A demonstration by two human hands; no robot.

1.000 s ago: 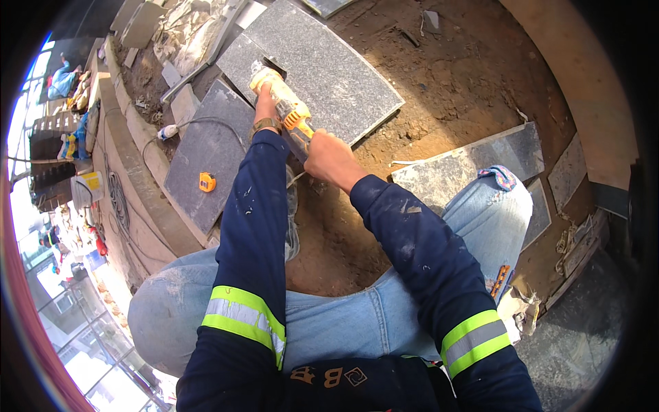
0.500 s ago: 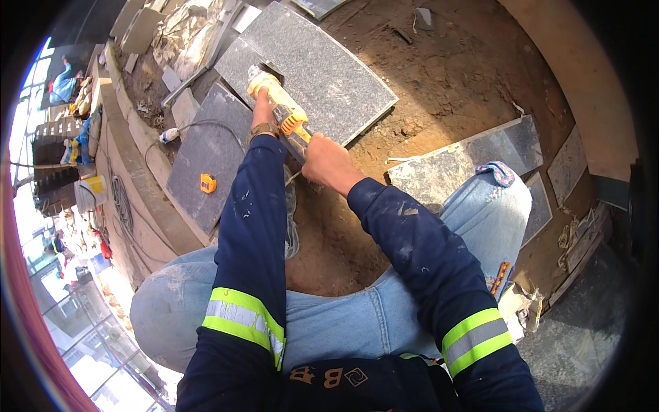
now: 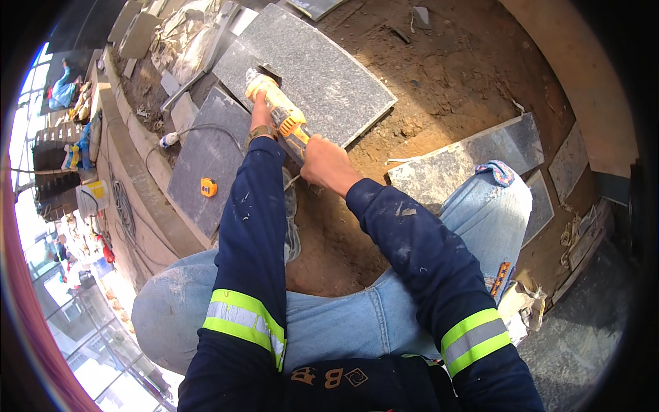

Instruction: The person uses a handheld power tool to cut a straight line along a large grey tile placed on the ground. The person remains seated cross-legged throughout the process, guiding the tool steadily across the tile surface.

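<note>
A yellow angle grinder [image 3: 278, 110] sits on a speckled grey stone slab [image 3: 329, 75], its dark disc at the slab's surface near the left part. My left hand [image 3: 261, 108] is closed round its front body, just behind the head. My right hand [image 3: 325, 162] grips the rear body, with fingers wrapped around it. Beside them, a darker slab [image 3: 200, 150] carries a small orange tape measure [image 3: 209, 187], and a grey cable crosses it from a white plug connector [image 3: 169, 139].
My bent legs frame bare soil [image 3: 333, 254]. More cut slabs [image 3: 425, 178] lie at the right near a beige wall [image 3: 576, 62]. Along the left run a concrete kerb [image 3: 165, 220], coiled cables [image 3: 122, 209], a white bucket [image 3: 93, 197] and clutter, with a bright glazed area beyond.
The grinder and both hands have shifted a little to the left in view, along with a slight shift of the whole scene. My grip on the tool is the same.
</note>
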